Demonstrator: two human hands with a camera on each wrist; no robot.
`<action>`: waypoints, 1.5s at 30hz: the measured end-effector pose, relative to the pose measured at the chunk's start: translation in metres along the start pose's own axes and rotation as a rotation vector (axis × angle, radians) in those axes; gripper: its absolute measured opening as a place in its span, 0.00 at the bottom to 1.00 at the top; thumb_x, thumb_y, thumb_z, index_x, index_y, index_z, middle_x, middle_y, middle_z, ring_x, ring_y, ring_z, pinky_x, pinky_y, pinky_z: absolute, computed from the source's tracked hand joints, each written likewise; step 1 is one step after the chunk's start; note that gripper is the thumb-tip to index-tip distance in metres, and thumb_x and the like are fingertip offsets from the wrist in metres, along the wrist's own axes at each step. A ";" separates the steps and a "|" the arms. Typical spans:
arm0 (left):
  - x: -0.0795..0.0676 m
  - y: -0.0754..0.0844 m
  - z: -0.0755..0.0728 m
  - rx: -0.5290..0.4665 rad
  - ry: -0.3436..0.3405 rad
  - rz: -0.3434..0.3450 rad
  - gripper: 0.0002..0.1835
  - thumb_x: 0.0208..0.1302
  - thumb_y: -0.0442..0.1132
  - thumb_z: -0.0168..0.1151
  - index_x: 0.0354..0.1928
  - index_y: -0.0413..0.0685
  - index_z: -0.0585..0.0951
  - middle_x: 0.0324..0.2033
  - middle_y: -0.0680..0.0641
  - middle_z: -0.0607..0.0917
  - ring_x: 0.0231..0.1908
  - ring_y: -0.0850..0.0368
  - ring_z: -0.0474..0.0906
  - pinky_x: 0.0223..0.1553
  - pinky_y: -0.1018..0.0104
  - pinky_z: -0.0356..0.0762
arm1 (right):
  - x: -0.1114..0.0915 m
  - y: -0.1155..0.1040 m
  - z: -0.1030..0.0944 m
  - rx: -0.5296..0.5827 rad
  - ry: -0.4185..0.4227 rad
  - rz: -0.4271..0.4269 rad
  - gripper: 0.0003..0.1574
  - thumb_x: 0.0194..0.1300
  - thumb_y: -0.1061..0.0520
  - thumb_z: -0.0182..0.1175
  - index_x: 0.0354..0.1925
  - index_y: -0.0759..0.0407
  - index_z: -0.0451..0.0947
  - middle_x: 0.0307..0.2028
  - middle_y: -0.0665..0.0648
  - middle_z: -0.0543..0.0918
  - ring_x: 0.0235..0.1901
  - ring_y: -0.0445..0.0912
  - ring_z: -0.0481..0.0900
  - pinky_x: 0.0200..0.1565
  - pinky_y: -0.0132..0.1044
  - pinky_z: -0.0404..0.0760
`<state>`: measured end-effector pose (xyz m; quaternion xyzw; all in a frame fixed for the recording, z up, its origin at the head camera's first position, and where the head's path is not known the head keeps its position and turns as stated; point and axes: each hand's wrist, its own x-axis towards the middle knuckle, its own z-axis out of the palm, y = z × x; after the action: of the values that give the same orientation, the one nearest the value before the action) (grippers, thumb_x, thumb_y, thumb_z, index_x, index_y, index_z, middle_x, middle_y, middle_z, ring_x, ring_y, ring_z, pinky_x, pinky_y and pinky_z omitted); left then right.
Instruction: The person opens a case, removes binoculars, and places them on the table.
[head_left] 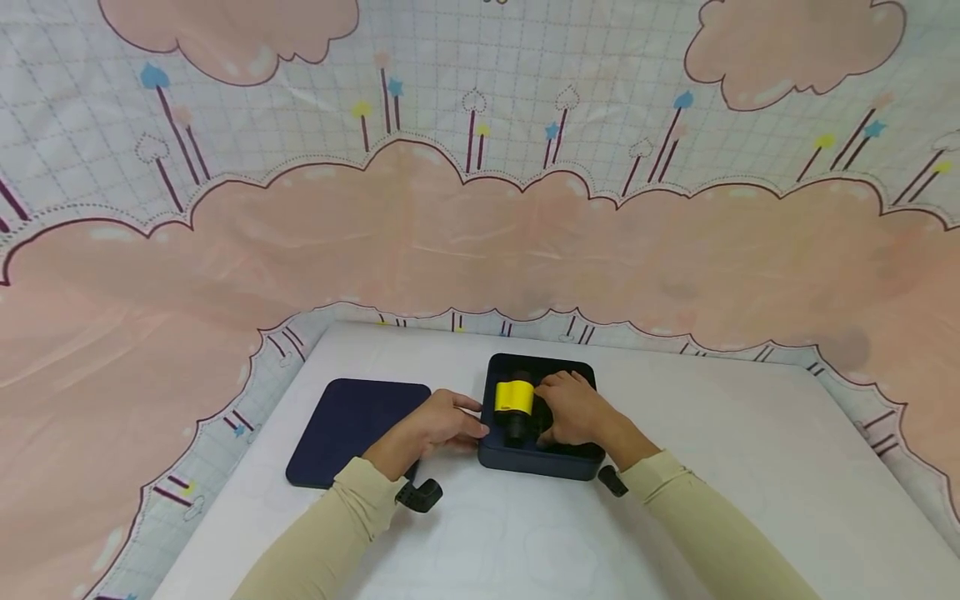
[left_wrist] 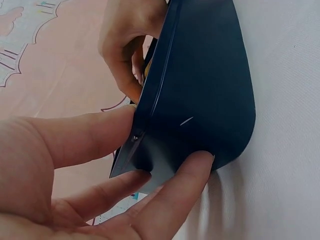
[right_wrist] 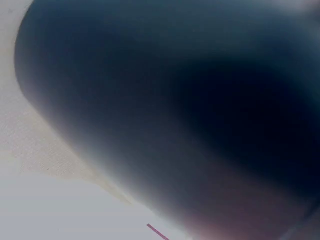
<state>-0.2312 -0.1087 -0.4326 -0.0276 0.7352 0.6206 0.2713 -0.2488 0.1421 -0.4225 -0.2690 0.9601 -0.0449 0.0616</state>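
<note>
A pair of yellow-and-black binoculars (head_left: 514, 398) lies inside a dark blue, open-topped box (head_left: 540, 464). My right hand (head_left: 577, 408) reaches in over the right wall and grips the right side of the binoculars, its fingers at the far end and thumb at the near end; the palm hides much of that side. With its fingertips against the box's outer left wall, my left hand (head_left: 446, 421) rests beside it. In the left wrist view the left thumb (left_wrist: 100, 137) touches the rim of the box (left_wrist: 210, 75) while other fingertips touch the wall lower down.
A flat dark blue lid (head_left: 352, 429) lies on the white table (head_left: 487, 542) left of the box, partly under the left forearm in view. Behind the table hangs a pink and white patterned cloth (head_left: 480, 242). The right wrist view is mostly filled by a blurred dark surface (right_wrist: 125, 110).
</note>
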 end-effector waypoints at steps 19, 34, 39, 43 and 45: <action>-0.001 0.001 -0.002 0.002 -0.013 0.003 0.31 0.63 0.25 0.68 0.69 0.29 0.73 0.52 0.33 0.88 0.47 0.46 0.89 0.56 0.49 0.87 | 0.002 0.006 0.004 0.019 0.024 -0.018 0.50 0.51 0.39 0.82 0.65 0.62 0.78 0.65 0.59 0.82 0.69 0.58 0.74 0.74 0.67 0.65; 0.000 0.002 0.002 -0.006 -0.006 -0.011 0.32 0.63 0.25 0.69 0.69 0.30 0.73 0.53 0.32 0.87 0.49 0.43 0.89 0.56 0.48 0.86 | 0.000 0.004 -0.016 -0.046 0.019 -0.056 0.51 0.49 0.37 0.81 0.64 0.60 0.79 0.65 0.59 0.83 0.69 0.57 0.75 0.74 0.63 0.68; 0.000 0.003 0.002 0.010 -0.009 -0.008 0.32 0.63 0.26 0.69 0.69 0.30 0.73 0.53 0.33 0.87 0.50 0.43 0.89 0.57 0.48 0.86 | -0.003 0.004 -0.023 -0.053 0.018 -0.055 0.52 0.49 0.37 0.81 0.65 0.61 0.78 0.66 0.60 0.82 0.70 0.58 0.74 0.74 0.63 0.67; -0.001 0.002 0.002 0.017 -0.011 -0.010 0.32 0.63 0.26 0.69 0.69 0.30 0.73 0.54 0.33 0.87 0.49 0.44 0.89 0.57 0.48 0.86 | -0.005 0.003 -0.032 -0.051 0.020 -0.069 0.53 0.48 0.37 0.82 0.65 0.61 0.78 0.65 0.60 0.82 0.69 0.58 0.75 0.74 0.63 0.67; -0.001 0.002 0.001 0.022 -0.008 -0.007 0.32 0.63 0.26 0.69 0.69 0.31 0.73 0.54 0.33 0.87 0.49 0.44 0.89 0.57 0.48 0.86 | -0.006 0.003 -0.037 -0.060 0.032 -0.084 0.52 0.47 0.37 0.82 0.64 0.61 0.79 0.64 0.60 0.83 0.68 0.57 0.76 0.74 0.62 0.68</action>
<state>-0.2311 -0.1070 -0.4304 -0.0247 0.7409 0.6115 0.2768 -0.2502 0.1499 -0.3860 -0.3102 0.9497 -0.0228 0.0361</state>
